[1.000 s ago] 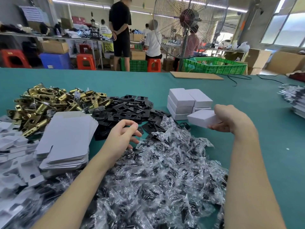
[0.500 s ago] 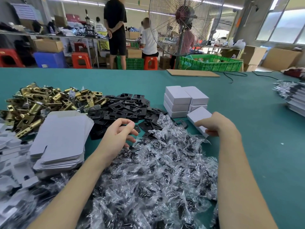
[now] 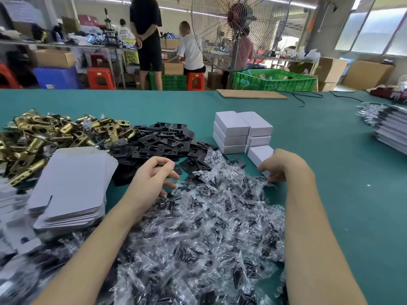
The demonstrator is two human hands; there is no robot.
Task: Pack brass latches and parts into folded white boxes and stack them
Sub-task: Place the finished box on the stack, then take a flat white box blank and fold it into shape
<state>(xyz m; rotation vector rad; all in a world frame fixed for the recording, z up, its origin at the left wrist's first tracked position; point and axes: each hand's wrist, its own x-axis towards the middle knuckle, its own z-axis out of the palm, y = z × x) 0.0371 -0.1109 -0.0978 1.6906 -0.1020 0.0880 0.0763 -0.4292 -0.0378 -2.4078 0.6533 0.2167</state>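
A wide bench (image 3: 308, 150) covered in teal-green cloth fills the lower view. Beyond its far edge lies a workshop: a large pedestal fan (image 3: 240, 31), a green plastic crate (image 3: 275, 81), red stools (image 3: 100, 78), a blue bin (image 3: 57, 77), cardboard cartons and several people standing or seated with their backs turned. A flat cardboard sheet (image 3: 251, 94) lies at the far edge of the bench, with a black cable (image 3: 308, 95) trailing beside it.

On the bench, at far left, sits a heap of brass latches (image 3: 50, 135), shiny gold and tangled together. Just right of it spreads a pile of flat black plates (image 3: 163, 142) with cut-out holes. In front of the latches rests a stack of unfolded white box blanks (image 3: 70, 186), fanned slightly. A large mound of small clear plastic bags (image 3: 198, 238) holding dark parts covers the near middle. Behind it stands a stack of closed white boxes (image 3: 240, 130), two columns side by side, square-edged and plain.

The right hand (image 3: 284, 165) grips one more white box (image 3: 259, 154), fingers curled round its near end, holding it low against the front right of the stack, touching or nearly touching it. The left hand (image 3: 154, 175) hovers over the edge of the bags and black plates, fingers loosely curled with thumb and forefinger close; whether it pinches anything cannot be told.

At far right lies a separate pile of bagged flat items (image 3: 389, 128).
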